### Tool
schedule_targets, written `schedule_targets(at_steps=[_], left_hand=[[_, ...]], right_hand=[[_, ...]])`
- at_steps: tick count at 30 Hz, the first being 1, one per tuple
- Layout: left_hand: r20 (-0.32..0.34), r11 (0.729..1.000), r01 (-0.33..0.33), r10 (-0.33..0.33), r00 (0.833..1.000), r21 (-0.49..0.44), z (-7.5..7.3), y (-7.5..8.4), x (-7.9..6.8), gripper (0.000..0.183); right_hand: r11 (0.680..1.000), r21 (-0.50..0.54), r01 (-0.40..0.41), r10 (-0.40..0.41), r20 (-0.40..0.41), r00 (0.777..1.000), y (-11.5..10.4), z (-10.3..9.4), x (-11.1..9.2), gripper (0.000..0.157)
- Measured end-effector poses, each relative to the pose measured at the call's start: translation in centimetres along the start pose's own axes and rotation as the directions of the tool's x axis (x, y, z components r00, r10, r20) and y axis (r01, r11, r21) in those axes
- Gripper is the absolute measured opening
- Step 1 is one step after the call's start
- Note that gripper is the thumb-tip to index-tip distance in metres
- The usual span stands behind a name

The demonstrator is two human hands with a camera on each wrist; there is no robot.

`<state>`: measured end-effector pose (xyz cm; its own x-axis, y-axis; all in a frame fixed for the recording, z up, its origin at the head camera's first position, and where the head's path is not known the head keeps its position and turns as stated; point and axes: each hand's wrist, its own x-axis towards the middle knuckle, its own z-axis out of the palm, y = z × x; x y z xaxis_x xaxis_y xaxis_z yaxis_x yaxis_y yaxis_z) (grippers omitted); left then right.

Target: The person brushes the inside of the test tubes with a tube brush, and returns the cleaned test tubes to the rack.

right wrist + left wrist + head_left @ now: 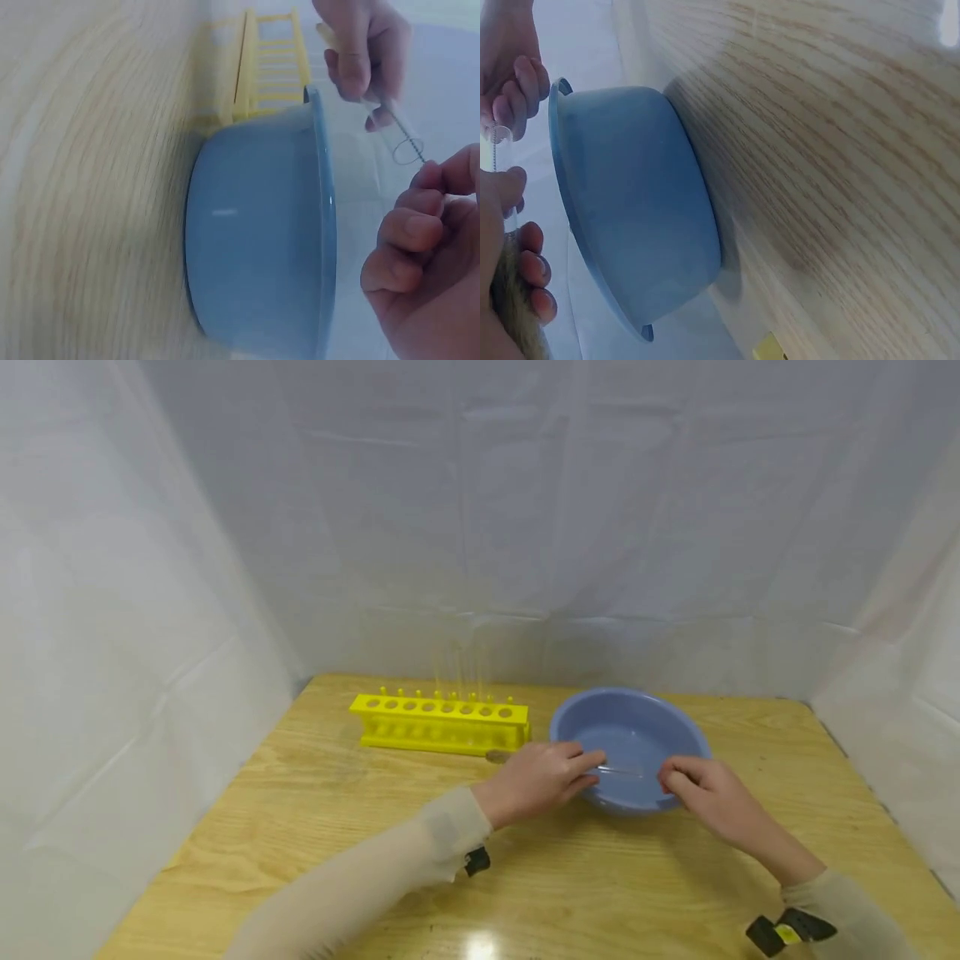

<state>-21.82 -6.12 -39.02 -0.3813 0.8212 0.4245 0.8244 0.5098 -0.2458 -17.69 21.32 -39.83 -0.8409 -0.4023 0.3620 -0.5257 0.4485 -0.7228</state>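
Over the blue basin (607,722), my left hand (536,778) holds a clear glass test tube (622,770) lengthwise, its fingers curled round the glass. A test tube brush is inside the tube, its brownish bristles (514,304) at the end by the left palm. Out of the tube's round mouth runs the brush's twisted wire handle (411,141). My right hand (711,795) pinches that wire between thumb and forefinger, close to the mouth, with the other fingers curled in. The wire's far end is hidden in the right hand.
Left of the basin stands a yellow test tube rack (431,746) with round holes and a row of pegs. Several clear tubes (461,670) rise at its right half. White sheeting (525,527) hangs behind and on both sides of the wooden table (315,827).
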Motion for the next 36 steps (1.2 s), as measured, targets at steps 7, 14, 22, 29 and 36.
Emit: schedule_targets(at_steps=[7, 14, 22, 29, 36], left_hand=[[-0.068, 0.997, -0.02, 0.016, 0.998, -0.069, 0.1, -0.3, -0.1, 0.027], [-0.085, 0.994, -0.038, 0.029, 0.996, -0.106, 0.2, -0.3, -0.1, 0.026], [-0.075, 0.991, -0.028, 0.018, 0.997, -0.133, -0.1, 0.1, 0.1, 0.026], [-0.055, 0.987, -0.029, 0.021, 0.998, -0.156, -0.3, 0.4, 0.5, 0.026], [-0.042, 0.984, -0.035, 0.028, 0.999, -0.172, -0.4, 0.4, 0.7, 0.027]], right_hand=[[0.994, -0.071, 0.079, -0.08, -0.001, 0.997, -0.1, -0.4, 0.1, 0.034], [0.974, -0.155, 0.165, -0.172, -0.03, 0.985, -0.1, -0.9, -0.1, 0.031], [0.961, -0.167, 0.219, -0.233, -0.069, 0.97, 0.3, -1.4, -0.3, 0.033], [0.96, -0.184, 0.212, -0.229, -0.073, 0.971, 0.4, -2.0, -0.7, 0.03], [0.957, -0.207, 0.201, -0.218, -0.061, 0.974, 0.6, -2.7, -1.0, 0.03]])
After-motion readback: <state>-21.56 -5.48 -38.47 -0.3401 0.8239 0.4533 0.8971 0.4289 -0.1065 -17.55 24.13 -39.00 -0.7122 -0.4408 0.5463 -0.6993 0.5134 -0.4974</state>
